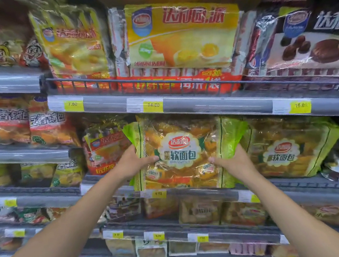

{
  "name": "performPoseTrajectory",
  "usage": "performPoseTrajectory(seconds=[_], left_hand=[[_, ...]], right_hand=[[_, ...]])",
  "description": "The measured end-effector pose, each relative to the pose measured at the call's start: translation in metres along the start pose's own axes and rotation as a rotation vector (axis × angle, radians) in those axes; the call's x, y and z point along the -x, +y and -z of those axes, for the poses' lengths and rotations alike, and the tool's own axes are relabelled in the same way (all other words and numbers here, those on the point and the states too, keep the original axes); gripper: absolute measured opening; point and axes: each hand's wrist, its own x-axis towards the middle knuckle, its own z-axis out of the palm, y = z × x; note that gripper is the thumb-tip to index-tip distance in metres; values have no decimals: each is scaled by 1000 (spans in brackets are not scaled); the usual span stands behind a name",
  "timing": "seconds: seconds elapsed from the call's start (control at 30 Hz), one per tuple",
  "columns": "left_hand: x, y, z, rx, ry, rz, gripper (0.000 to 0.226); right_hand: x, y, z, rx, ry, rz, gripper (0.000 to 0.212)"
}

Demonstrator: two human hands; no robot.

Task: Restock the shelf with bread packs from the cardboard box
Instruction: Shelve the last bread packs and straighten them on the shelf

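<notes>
Gripping the bread pack (pixel 184 153): left hand (pixel 131 162), right hand (pixel 236 164), seemingly on the shelf (pixel 201 195).

Yellow pie packs (pixel 183 35) stand on the upper tier behind a wire rail (pixel 144 81), with a dark chocolate pack (pixel 308 40) just beside them at right; cartoon-printed bags (pixel 18 52) sit far left; yellow price tags (pixel 152 104) line the grey edges; orange bags (pixel 29 124) fill the left bay.
</notes>
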Motion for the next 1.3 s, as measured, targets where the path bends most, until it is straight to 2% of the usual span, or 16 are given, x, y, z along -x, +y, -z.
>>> performPoseTrajectory(seconds=[0.07,0.2,0.3,0.4,0.57,0.63,0.67,0.7,0.73,0.77,0.83,0.87,1.0,1.13,1.23,1.3], left_hand=[[-11,-1,-1,3,11,-12,109],[-28,0,-4,12,42,-63,88],[-40,-5,-5,-31,55,-26,101],[-51,-16,-5,-79,70,19,102],[-53,-27,-12,-121,61,35,48],[-48,-35,-15,-143,46,19,47],[-48,-36,-17,-162,52,30,72],[-43,-35,-18,-172,36,15,35],[-44,-36,-19,-161,62,-10,29],[-42,-34,-17,-161,39,-1,30],[-41,-33,-15,-161,14,-41,53],[-40,-32,-13,-155,8,-48,57],[-41,-38,-9,-28,25,-43,39],[-53,-36,-16,94,169,16,41],[-60,-29,-23,104,219,138,84],[-60,-28,-25,92,258,157,89]], right_hand=[[-11,-1,-2,6,26,2,122],[-29,0,-10,4,84,-28,103],[-33,-2,-12,111,139,12,71],[-33,2,-16,144,172,39,64],[-26,17,-26,189,201,-3,62],[-21,25,-31,210,182,-23,62],[-19,28,-33,226,165,-37,62],[-17,30,-34,245,149,-49,62],[-16,31,-34,263,137,-59,61],[-16,30,-34,277,128,-64,61],[-17,25,-31,298,89,-76,64],[-18,23,-28,307,62,-86,66],[-17,17,-20,249,2,-79,69],[-15,6,-19,136,-16,-73,71],[-19,0,-21,99,-43,-127,92],[-16,-4,-21,87,-31,-139,88]])
